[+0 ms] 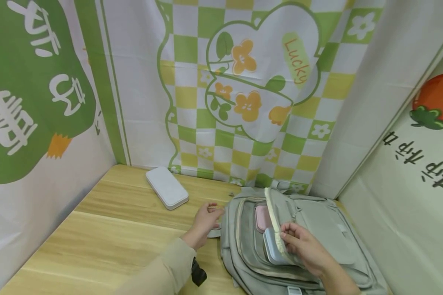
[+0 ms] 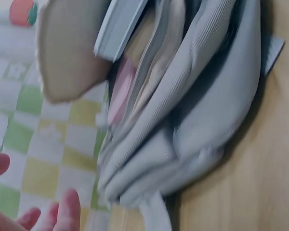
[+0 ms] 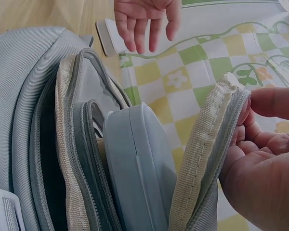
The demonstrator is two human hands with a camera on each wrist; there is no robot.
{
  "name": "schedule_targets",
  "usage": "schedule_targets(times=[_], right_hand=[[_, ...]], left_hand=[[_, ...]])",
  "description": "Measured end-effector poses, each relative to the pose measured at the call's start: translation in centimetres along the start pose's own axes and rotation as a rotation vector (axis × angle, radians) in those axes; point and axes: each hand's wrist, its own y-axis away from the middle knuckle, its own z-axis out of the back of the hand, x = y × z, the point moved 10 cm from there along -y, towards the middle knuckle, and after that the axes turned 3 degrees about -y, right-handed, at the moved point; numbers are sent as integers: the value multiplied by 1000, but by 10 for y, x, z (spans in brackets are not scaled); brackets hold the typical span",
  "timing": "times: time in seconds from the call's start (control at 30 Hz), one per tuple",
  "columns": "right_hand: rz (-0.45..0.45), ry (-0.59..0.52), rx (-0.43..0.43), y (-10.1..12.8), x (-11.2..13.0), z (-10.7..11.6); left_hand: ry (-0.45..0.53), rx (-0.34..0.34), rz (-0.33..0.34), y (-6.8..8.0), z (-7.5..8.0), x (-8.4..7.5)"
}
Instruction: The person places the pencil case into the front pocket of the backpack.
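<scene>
A grey backpack point(image 1: 328, 229) lies on the table with its front pocket unzipped. My right hand point(image 1: 304, 246) pinches the cream-edged pocket flap point(image 3: 207, 144) between thumb and fingers, holding it away from the bag. Inside the pocket sit a light blue case point(image 3: 135, 163) and a pink case point(image 2: 121, 94). My left hand point(image 1: 205, 221) is beside the bag's left side; in the right wrist view its fingers point(image 3: 139, 36) hang loose, holding nothing. A white rounded box point(image 1: 167, 187) lies on the table beyond the left hand.
The wooden table point(image 1: 125, 237) meets a checkered curtain point(image 1: 221, 155) at the back. White fabric walls stand left and right, the right wall point(image 1: 409, 213) close to the backpack. A dark strap piece point(image 1: 198, 273) shows near the left sleeve point(image 1: 166, 262).
</scene>
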Motion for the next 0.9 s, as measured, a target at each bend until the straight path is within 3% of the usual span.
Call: schedule_targets(times=[0.3, 0.53, 0.73, 0.9], right_hand=[[8, -15, 4, 0, 0, -1], [-2, -11, -3, 0, -1, -1], [-10, -10, -9, -1, -3, -1], [-16, -11, -9, -1, -4, -1]], left_hand=[[-103, -191, 5, -23, 71, 2], [-123, -336, 96, -29, 127, 10], [-109, -382, 173, -36, 155, 28], [-60, -416, 226, -44, 164, 45]])
